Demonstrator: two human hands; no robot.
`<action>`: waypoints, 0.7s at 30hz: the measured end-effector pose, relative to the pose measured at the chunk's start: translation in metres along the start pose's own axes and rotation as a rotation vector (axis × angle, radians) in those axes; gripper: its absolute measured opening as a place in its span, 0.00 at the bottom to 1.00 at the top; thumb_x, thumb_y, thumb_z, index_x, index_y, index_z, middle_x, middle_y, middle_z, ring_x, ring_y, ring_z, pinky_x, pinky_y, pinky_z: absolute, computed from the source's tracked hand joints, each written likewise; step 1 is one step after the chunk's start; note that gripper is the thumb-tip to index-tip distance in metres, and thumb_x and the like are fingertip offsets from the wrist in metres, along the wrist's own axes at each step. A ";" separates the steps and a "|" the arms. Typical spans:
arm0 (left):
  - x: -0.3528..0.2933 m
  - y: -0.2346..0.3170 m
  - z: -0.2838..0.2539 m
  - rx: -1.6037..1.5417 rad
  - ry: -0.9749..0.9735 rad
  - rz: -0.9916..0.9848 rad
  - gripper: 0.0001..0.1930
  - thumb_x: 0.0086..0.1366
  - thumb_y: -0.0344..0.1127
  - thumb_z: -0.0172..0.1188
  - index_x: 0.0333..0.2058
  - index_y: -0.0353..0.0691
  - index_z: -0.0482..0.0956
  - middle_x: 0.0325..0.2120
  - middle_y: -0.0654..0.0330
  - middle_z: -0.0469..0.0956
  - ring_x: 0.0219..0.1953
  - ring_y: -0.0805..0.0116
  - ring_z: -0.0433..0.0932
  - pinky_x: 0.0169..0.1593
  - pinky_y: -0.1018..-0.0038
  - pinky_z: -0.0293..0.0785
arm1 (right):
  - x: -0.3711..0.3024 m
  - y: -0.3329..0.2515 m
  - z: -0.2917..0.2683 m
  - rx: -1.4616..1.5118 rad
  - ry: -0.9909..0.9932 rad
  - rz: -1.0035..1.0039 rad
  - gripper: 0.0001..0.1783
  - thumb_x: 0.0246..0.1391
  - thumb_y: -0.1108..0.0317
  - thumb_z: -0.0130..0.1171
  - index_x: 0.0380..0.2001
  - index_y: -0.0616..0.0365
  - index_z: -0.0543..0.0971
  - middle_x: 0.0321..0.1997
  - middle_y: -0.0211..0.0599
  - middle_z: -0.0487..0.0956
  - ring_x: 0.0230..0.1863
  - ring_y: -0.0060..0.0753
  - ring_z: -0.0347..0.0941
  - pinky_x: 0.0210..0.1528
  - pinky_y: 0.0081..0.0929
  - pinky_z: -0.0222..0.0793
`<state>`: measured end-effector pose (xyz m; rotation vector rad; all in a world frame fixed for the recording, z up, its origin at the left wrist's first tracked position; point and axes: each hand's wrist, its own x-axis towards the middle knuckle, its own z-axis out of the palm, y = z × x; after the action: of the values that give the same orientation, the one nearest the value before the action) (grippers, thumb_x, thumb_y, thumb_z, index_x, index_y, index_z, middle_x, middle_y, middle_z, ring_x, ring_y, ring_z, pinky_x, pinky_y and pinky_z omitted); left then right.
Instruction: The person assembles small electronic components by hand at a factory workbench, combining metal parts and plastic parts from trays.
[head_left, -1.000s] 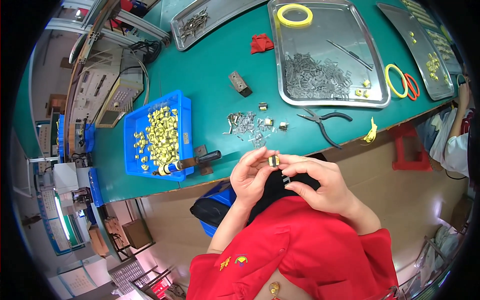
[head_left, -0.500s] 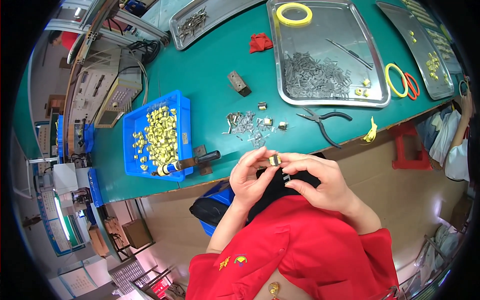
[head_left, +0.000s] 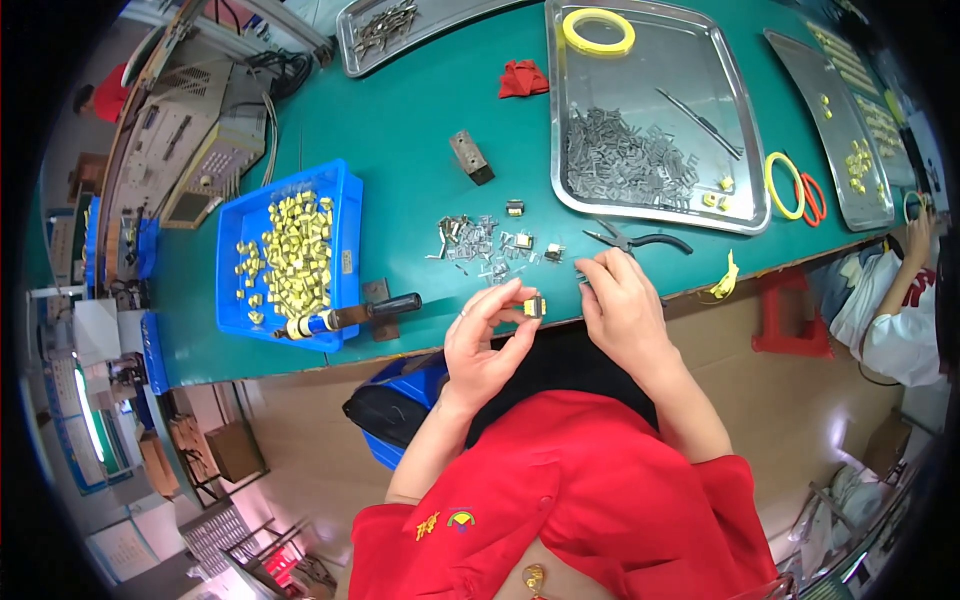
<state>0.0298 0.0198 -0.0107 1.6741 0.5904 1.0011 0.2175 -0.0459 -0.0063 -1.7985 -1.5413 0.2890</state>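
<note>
Between the thumb and fingertips of my left hand (head_left: 485, 340) is a small yellow transformer (head_left: 535, 306) with a dark core, held just off the bench's front edge. My right hand (head_left: 628, 308) has moved apart from it, over the edge, with thumb and fingers drawn together; a small greyish bit seems to show at the fingertips, too small to name. Beside that hand lie black-handled pliers (head_left: 622, 238), one handle hidden behind it. Ahead of my hands are a pile of small metal clips (head_left: 468, 238) and several more transformers (head_left: 553, 252).
At left a blue bin (head_left: 350, 262) holds many yellow coils, with a screwdriver-like tool (head_left: 350, 317) across its corner. A metal block (head_left: 468, 158) stands mid-bench. A steel tray (head_left: 650, 60) carries grey core pieces, tape and tweezers. Red-handled scissors (head_left: 815, 200) lie right. Another person's arm (head_left: 915, 250) is far right.
My right hand has left the transformer and moved up and right toward the pliers. The left hand keeps the transformer, now slightly lower left. The whole view has shifted a little.
</note>
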 end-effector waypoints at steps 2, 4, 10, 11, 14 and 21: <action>0.000 0.003 -0.004 0.076 -0.030 0.019 0.28 0.56 0.12 0.61 0.57 0.28 0.69 0.48 0.47 0.74 0.46 0.63 0.81 0.47 0.74 0.79 | 0.001 -0.003 -0.003 0.002 0.002 -0.003 0.15 0.47 0.80 0.62 0.41 0.63 0.78 0.39 0.44 0.76 0.39 0.49 0.75 0.41 0.40 0.72; 0.000 0.004 -0.006 0.129 -0.017 0.015 0.28 0.55 0.13 0.63 0.56 0.29 0.71 0.48 0.48 0.75 0.43 0.67 0.81 0.44 0.76 0.79 | 0.001 -0.009 -0.012 -0.010 0.013 -0.012 0.15 0.47 0.80 0.61 0.41 0.63 0.78 0.40 0.45 0.77 0.39 0.51 0.75 0.41 0.40 0.72; 0.007 0.015 -0.006 0.207 -0.062 0.155 0.29 0.54 0.15 0.65 0.56 0.32 0.72 0.43 0.51 0.80 0.36 0.70 0.81 0.40 0.77 0.79 | 0.000 -0.013 -0.027 0.190 -0.125 0.052 0.16 0.50 0.80 0.63 0.44 0.64 0.78 0.40 0.42 0.80 0.38 0.36 0.79 0.40 0.30 0.74; 0.005 0.015 -0.007 0.214 -0.082 0.157 0.29 0.54 0.16 0.65 0.56 0.33 0.72 0.43 0.51 0.80 0.36 0.70 0.81 0.39 0.77 0.79 | 0.000 -0.018 -0.031 0.417 -0.284 0.209 0.15 0.53 0.80 0.63 0.45 0.65 0.78 0.39 0.39 0.81 0.38 0.28 0.79 0.40 0.25 0.74; 0.008 0.020 -0.012 0.236 -0.154 0.186 0.29 0.54 0.17 0.67 0.56 0.34 0.72 0.44 0.53 0.81 0.35 0.68 0.82 0.39 0.76 0.79 | -0.002 -0.018 -0.027 0.901 -0.374 0.302 0.15 0.56 0.78 0.63 0.47 0.69 0.77 0.41 0.36 0.81 0.40 0.20 0.78 0.40 0.19 0.74; 0.006 0.025 -0.015 0.329 -0.181 0.283 0.33 0.52 0.22 0.71 0.58 0.36 0.71 0.43 0.55 0.82 0.39 0.64 0.82 0.42 0.73 0.79 | -0.004 -0.029 -0.019 1.223 -0.377 0.431 0.14 0.60 0.76 0.60 0.49 0.68 0.76 0.40 0.38 0.81 0.38 0.23 0.78 0.39 0.18 0.74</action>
<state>0.0182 0.0244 0.0164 2.1610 0.4202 0.9732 0.2062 -0.0564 0.0253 -1.0344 -0.7776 1.4711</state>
